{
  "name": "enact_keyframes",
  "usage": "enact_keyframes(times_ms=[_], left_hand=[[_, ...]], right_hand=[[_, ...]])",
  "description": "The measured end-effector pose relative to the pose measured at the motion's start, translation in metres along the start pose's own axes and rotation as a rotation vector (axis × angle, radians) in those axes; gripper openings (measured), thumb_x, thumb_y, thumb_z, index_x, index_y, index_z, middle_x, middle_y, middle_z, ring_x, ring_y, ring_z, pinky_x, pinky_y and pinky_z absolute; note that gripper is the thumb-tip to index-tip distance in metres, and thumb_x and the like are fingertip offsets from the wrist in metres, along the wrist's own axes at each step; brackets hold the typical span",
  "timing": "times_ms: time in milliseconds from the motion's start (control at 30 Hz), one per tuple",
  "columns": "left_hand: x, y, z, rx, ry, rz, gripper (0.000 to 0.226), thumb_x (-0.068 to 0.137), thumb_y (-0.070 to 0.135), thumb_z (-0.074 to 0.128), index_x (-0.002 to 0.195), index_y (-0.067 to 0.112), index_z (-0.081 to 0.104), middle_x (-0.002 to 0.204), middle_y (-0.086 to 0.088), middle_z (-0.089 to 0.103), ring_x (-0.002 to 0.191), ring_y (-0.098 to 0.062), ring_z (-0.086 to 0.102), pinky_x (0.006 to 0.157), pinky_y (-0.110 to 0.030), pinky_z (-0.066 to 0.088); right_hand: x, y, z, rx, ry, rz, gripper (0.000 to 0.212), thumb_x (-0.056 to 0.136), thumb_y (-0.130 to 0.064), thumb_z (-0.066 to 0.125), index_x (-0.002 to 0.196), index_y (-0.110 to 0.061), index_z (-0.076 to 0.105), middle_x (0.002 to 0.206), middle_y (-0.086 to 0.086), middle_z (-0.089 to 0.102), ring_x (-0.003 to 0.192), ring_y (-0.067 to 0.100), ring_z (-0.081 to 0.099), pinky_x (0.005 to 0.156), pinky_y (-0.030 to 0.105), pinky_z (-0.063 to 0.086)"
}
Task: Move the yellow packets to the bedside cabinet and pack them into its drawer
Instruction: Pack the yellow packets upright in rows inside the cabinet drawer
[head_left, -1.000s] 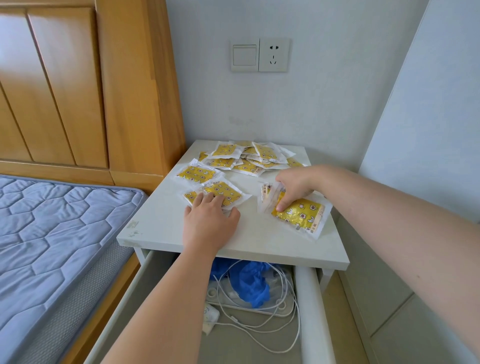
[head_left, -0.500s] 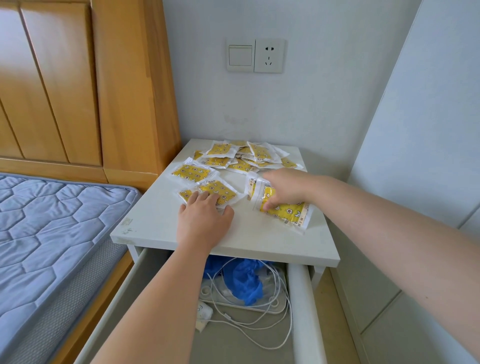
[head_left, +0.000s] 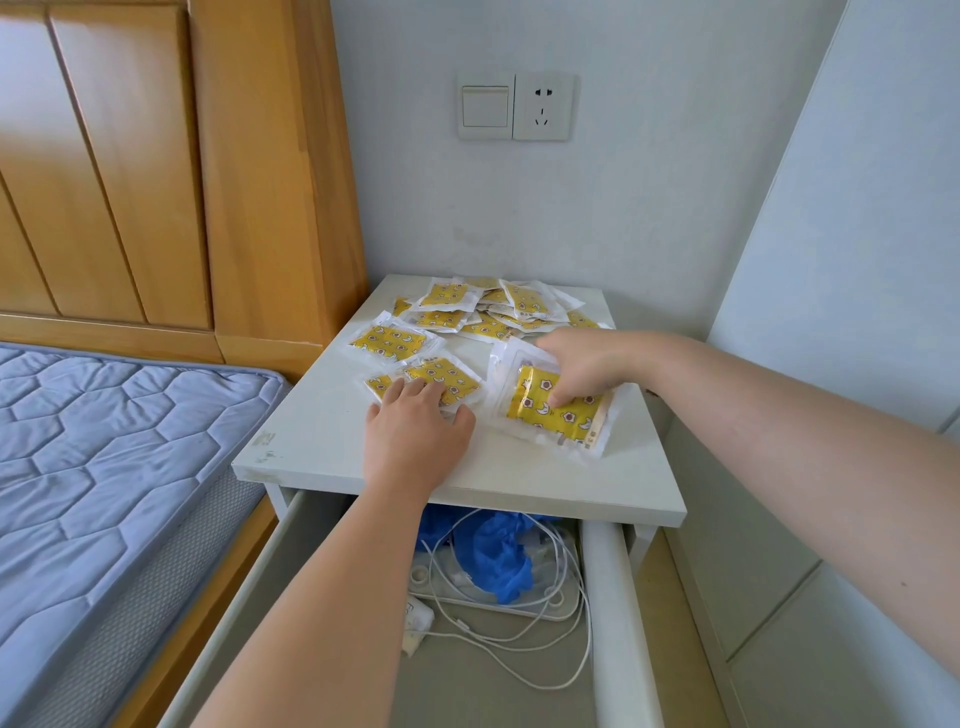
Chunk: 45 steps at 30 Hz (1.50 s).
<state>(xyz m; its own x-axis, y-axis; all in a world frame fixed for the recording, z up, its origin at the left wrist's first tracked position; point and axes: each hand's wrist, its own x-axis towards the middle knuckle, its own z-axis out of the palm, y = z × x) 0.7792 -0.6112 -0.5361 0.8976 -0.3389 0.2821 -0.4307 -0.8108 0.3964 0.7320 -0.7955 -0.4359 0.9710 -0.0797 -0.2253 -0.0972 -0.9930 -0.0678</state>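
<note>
Several yellow packets with clear edges lie heaped at the back of the white bedside cabinet top. My left hand lies flat with its fingertips on a pair of packets near the front left. My right hand grips a small stack of packets at the front right, fingers curled over its top edge. The drawer below stands pulled out.
Inside the drawer lie a blue plastic bag, white cables and a power strip. A bed with a blue mattress and wooden headboard stands to the left. A grey wardrobe wall closes the right.
My right hand has drawn its stack of packets slightly left and toward the front. My left hand has stayed on its packets.
</note>
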Motion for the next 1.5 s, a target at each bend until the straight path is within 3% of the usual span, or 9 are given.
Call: enact_keyframes(times_ms=[167,367,633,733,933,1100,1200,1333,1500], left_hand=[[0.001,0.0,0.0,0.005,0.001,0.006,0.05,0.093,0.046,0.039,0.137,0.023,0.049,0.141,0.005,0.049,0.137,-0.018,0.032,0.113,-0.042,0.027],[0.001,-0.001,0.001,0.002,0.009,0.007,0.05,0.093,0.045,0.039,0.137,0.023,0.049,0.141,0.005,0.048,0.138,-0.018,0.03,0.113,-0.042,0.027],[0.001,-0.001,0.002,-0.005,0.025,0.019,0.05,0.093,0.045,0.04,0.136,0.022,0.05,0.139,0.005,0.05,0.136,-0.018,0.032,0.111,-0.04,0.028],[0.0,-0.001,0.001,0.001,0.022,0.022,0.049,0.093,0.045,0.04,0.135,0.022,0.051,0.138,0.005,0.051,0.135,-0.018,0.033,0.111,-0.04,0.029],[-0.001,0.001,-0.002,-0.063,0.07,0.044,0.033,0.09,0.038,0.044,0.108,0.02,0.065,0.111,0.006,0.062,0.114,-0.016,0.048,0.096,-0.034,0.04],[-0.006,0.002,-0.007,-0.186,0.086,-0.015,0.023,0.088,0.037,0.053,0.086,0.018,0.066,0.092,0.005,0.062,0.091,-0.015,0.055,0.077,-0.028,0.043],[-0.008,-0.002,-0.009,-0.237,0.159,-0.024,0.02,0.084,0.035,0.062,0.096,0.019,0.068,0.107,0.005,0.059,0.108,-0.015,0.05,0.087,-0.026,0.039],[-0.006,0.0,-0.015,-0.189,0.126,-0.193,0.078,0.078,0.057,0.064,0.142,0.023,0.036,0.146,-0.001,0.033,0.138,-0.022,0.024,0.113,-0.039,0.021],[0.016,0.008,-0.031,0.048,-0.209,-0.405,0.102,0.072,0.076,0.057,0.147,0.015,0.024,0.144,-0.008,0.036,0.137,-0.029,0.028,0.108,-0.044,0.028]], right_hand=[[0.004,0.004,-0.002,0.003,0.034,0.03,0.029,0.08,-0.029,0.072,0.093,-0.006,0.06,0.095,0.011,0.065,0.081,0.024,0.062,0.069,0.034,0.049],[0.005,-0.008,0.008,-0.181,0.041,0.038,0.011,0.081,-0.013,0.054,0.079,-0.009,0.045,0.066,0.003,0.04,0.055,0.017,0.036,0.046,0.025,0.025],[0.006,-0.012,0.026,-0.198,0.111,-0.022,0.023,0.079,-0.006,0.056,0.071,-0.014,0.036,0.069,0.002,0.041,0.06,0.02,0.04,0.048,0.028,0.026],[0.008,-0.006,0.019,0.179,0.272,0.095,0.02,0.077,-0.012,0.066,0.073,-0.012,0.046,0.068,0.001,0.048,0.064,0.021,0.05,0.049,0.026,0.033],[0.001,0.005,0.058,1.703,0.453,0.317,0.021,0.076,-0.001,0.074,0.094,-0.008,0.066,0.091,0.01,0.071,0.073,0.022,0.07,0.068,0.042,0.059],[-0.007,-0.003,0.088,1.667,0.765,0.322,0.018,0.076,-0.01,0.076,0.089,-0.019,0.066,0.089,0.001,0.072,0.082,0.02,0.071,0.079,0.04,0.057],[-0.011,-0.01,0.091,1.606,0.875,0.312,0.016,0.078,-0.01,0.075,0.079,-0.023,0.065,0.083,-0.004,0.071,0.079,0.018,0.07,0.076,0.037,0.057],[-0.008,-0.011,0.09,1.509,0.886,0.366,0.014,0.077,-0.013,0.075,0.083,-0.021,0.065,0.085,-0.002,0.071,0.081,0.019,0.07,0.077,0.038,0.057],[-0.008,-0.012,0.09,1.402,0.899,0.359,0.014,0.079,-0.015,0.072,0.092,-0.018,0.067,0.084,-0.005,0.069,0.08,0.014,0.068,0.072,0.029,0.054]])
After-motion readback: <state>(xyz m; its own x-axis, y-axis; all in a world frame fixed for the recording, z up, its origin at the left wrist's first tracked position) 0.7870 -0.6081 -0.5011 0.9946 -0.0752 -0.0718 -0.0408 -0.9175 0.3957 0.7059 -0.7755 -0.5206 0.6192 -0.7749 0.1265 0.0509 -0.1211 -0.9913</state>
